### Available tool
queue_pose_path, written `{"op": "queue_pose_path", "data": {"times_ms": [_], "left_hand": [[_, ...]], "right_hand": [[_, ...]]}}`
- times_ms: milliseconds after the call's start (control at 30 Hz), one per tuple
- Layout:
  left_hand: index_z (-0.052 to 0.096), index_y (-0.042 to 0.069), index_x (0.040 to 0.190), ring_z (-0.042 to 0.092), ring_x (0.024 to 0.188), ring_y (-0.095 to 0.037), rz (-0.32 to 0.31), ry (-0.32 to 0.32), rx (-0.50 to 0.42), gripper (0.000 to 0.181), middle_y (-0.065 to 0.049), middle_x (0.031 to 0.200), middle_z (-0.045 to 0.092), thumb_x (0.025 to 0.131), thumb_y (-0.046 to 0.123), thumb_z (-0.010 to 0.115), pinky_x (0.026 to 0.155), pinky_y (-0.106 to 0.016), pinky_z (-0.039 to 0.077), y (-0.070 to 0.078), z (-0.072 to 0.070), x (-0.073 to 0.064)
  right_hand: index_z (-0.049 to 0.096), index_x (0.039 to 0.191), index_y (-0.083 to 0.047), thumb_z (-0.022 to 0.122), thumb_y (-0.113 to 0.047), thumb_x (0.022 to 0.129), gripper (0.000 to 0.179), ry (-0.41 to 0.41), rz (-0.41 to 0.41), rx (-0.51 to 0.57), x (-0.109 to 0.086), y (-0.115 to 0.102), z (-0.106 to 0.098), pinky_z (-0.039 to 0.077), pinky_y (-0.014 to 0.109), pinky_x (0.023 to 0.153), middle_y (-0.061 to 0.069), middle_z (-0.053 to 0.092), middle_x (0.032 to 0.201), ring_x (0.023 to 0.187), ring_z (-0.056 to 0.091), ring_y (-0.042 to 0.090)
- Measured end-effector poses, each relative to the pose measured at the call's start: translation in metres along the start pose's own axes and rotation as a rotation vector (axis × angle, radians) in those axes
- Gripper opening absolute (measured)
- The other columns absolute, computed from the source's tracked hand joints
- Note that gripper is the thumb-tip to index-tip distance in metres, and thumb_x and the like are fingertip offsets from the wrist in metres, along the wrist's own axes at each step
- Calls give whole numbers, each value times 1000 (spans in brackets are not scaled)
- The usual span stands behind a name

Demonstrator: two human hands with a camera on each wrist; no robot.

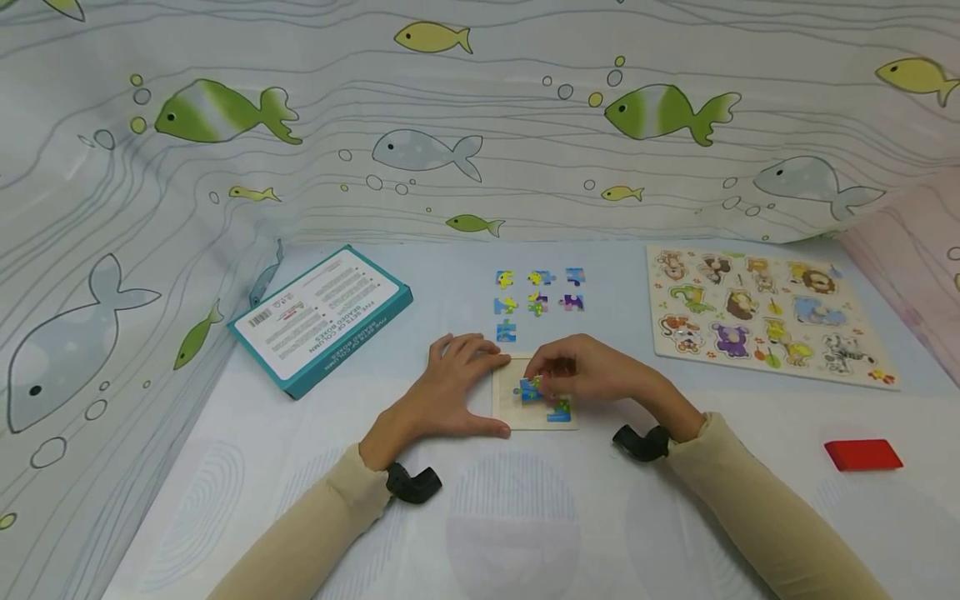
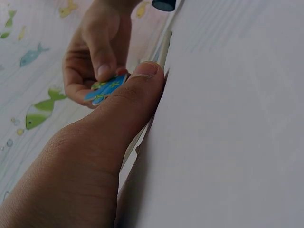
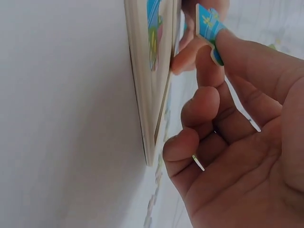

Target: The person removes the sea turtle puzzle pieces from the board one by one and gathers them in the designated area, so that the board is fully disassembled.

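A small pale wooden puzzle tray [image 1: 510, 410] lies on the table, with joined blue-green pieces [image 1: 558, 411] in its lower right corner. My left hand [image 1: 453, 392] rests at the tray's left side, fingers spread; its index fingertip touches near the upper left corner and its thumb [image 2: 133, 95] lies along the near edge. Over the tray, my right hand [image 1: 588, 371] pinches a blue jigsaw piece [image 3: 209, 28] with yellow-green marks between thumb and fingers. That piece is tilted and raised off the tray in the right wrist view. Several loose jigsaw pieces [image 1: 537, 302] lie in rows beyond the tray.
A teal-and-white box [image 1: 322, 321] lies at the left. At the right is a wooden animal peg puzzle [image 1: 772, 317], with a red block [image 1: 864, 455] nearer to me. A fish-patterned curtain [image 1: 525, 108] rises behind the table.
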State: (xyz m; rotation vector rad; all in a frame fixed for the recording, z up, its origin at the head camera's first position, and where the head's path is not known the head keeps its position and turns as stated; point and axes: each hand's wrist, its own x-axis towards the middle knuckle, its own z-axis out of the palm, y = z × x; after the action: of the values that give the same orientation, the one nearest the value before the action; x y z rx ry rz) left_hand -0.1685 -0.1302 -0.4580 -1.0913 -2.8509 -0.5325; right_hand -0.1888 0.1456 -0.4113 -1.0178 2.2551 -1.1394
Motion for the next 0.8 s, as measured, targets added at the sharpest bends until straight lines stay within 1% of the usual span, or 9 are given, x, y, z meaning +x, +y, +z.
{"op": "queue_pose_path", "data": {"times_ms": [100, 233, 333, 467, 700, 800], "left_hand": [[52, 26, 148, 31, 146, -22, -3, -4, -1, 98, 4, 147, 47, 69, 81, 72, 119, -62, 13, 0, -1, 0], [51, 27, 148, 31, 146, -21, -8, -11, -2, 99, 5, 147, 46, 69, 81, 72, 120, -61, 13, 1, -2, -1], [52, 27, 148, 31, 146, -21, -7, -10, 0, 98, 5, 147, 46, 69, 81, 72, 120, -61, 13, 2, -2, -1], [51, 28, 148, 31, 146, -21, -6, -6, 0, 97, 5, 147, 46, 69, 81, 72, 119, -61, 13, 2, -1, -1], [52, 26, 148, 31, 146, -22, -1, -4, -4, 97, 4, 147, 47, 70, 80, 72, 119, -62, 13, 2, -1, -1], [52, 26, 148, 31, 146, -21, -4, -7, 1, 97, 4, 147, 46, 70, 81, 72, 119, -61, 13, 1, -1, -1]], "right_hand": [[75, 107, -15, 68, -10, 97, 13, 26, 12, 1, 0, 1, -2, 44, 23, 64, -2, 67, 84, 71, 53, 14], [75, 108, -15, 70, -10, 96, 14, 80, 11, -9, 0, 6, -5, 43, 23, 65, -3, 65, 86, 72, 50, 13], [76, 108, -14, 71, -10, 95, 14, 127, 12, -12, 0, 10, -7, 43, 23, 65, -2, 66, 87, 72, 51, 14], [76, 107, -14, 72, -10, 94, 15, 179, 33, -7, -1, 13, -11, 43, 23, 65, -1, 68, 88, 73, 51, 15], [76, 107, -12, 72, -11, 94, 14, 227, 89, -3, -1, 17, -16, 44, 22, 66, 1, 71, 92, 75, 53, 15], [76, 107, -10, 72, -10, 94, 14, 242, 93, -2, -1, 20, -18, 44, 22, 66, 3, 71, 92, 75, 52, 15]]}}
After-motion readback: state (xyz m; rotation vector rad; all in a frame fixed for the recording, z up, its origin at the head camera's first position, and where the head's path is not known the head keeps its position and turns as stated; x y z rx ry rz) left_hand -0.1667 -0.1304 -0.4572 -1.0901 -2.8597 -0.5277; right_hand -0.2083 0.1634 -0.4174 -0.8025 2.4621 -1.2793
